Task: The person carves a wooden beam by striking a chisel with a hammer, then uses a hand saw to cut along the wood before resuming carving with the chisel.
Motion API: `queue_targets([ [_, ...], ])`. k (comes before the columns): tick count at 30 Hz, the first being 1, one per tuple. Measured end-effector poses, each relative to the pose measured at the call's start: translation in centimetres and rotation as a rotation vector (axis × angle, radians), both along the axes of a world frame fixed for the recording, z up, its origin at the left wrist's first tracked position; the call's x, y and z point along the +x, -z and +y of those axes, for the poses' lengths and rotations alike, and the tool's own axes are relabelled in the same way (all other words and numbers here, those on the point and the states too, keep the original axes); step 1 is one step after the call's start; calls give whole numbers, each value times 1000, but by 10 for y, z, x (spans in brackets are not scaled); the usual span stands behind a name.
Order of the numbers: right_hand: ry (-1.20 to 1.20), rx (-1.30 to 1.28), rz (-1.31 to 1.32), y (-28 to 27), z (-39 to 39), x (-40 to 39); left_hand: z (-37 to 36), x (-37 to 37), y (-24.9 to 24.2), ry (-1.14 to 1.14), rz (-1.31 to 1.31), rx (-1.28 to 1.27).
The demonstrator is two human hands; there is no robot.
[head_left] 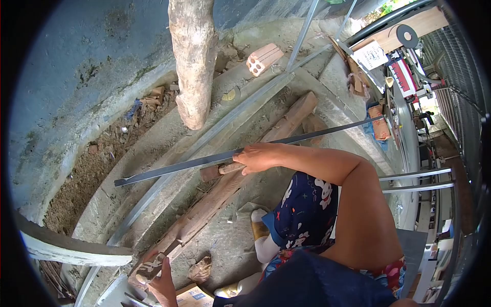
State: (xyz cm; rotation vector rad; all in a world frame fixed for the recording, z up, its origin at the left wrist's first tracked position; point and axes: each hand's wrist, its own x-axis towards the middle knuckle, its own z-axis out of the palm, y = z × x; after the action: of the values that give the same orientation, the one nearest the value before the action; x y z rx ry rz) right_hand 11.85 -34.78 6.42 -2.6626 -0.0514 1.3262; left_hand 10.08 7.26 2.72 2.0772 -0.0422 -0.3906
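My right hand (254, 157), at the middle of the head view, has its fingers wrapped around a long flat dark metal bar (189, 164). The bar runs from the left up to the right. Against the same hand lies a short wooden handle (231, 168) with a brown block-like head (209, 173). A long wooden beam (204, 209) lies diagonally below. At the lower left, my left hand (162, 286) is partly cut off by the frame edge, its thumb against a brown and pale piece (151, 267) at the beam's near end. Its other fingers are mostly hidden.
An upright log (194, 61) stands beyond the bar, with a perforated brick (264, 59) to its right. Grey metal rails (222, 125) cross the concrete. A curved concrete edge (76, 253) juts in at lower left. Tools and a tape roll (407, 36) are at upper right.
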Motion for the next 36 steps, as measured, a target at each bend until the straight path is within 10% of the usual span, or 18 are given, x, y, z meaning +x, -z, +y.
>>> queue_targets([
  [36, -66, 113, -194, -19, -17, -54, -11, -31, -13, 73, -175, 83],
])
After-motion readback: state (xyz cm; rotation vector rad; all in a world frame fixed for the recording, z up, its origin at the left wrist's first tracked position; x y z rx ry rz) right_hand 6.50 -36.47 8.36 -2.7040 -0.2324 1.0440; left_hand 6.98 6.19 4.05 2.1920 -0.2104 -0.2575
